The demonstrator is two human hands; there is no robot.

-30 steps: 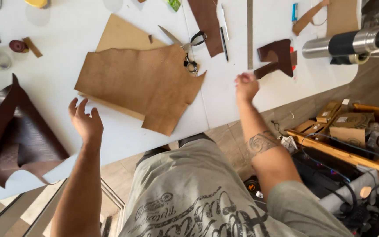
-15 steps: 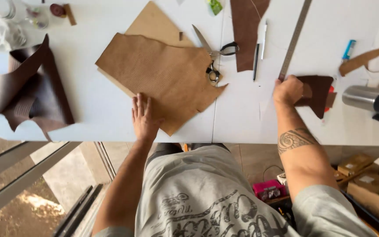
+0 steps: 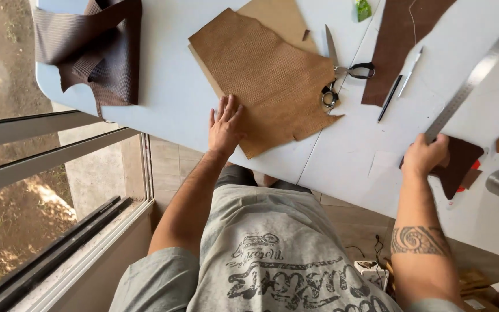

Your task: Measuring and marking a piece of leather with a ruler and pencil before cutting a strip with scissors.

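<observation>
Two bare hands rest on a white work table (image 3: 174, 104), seen from above by the head camera. Left hand (image 3: 224, 124): laid flat, fingers spread and loose, closed on nothing; the palm sits on the table near its front edge, and the fingertips lie on the lower left edge of a large tan, irregularly cut leather sheet (image 3: 267, 75). This sheet lies flat near the middle of the table, over a second, paler tan sheet (image 3: 281, 20) whose corner shows beyond its far edge. Right hand (image 3: 425, 155): curled over the near corner of a small dark brown leather piece (image 3: 462, 164), the fingers folded onto it; whether the piece is pinched or only pressed down cannot be told. This piece lies near the front edge at the right, with something red (image 3: 473, 169) showing at its right side.

Black-handled metal scissors (image 3: 339, 75) lie closed, partly on the right edge of the large tan sheet. Just beyond them lies a long dark brown leather strip (image 3: 402, 40), with a black pen (image 3: 389, 98) and a slim silver knife (image 3: 409, 72) beside it. A long steel ruler (image 3: 475, 75) runs diagonally from the far right toward the right hand. Crumpled dark brown leather (image 3: 96, 46) occupies the table's far left corner.
</observation>
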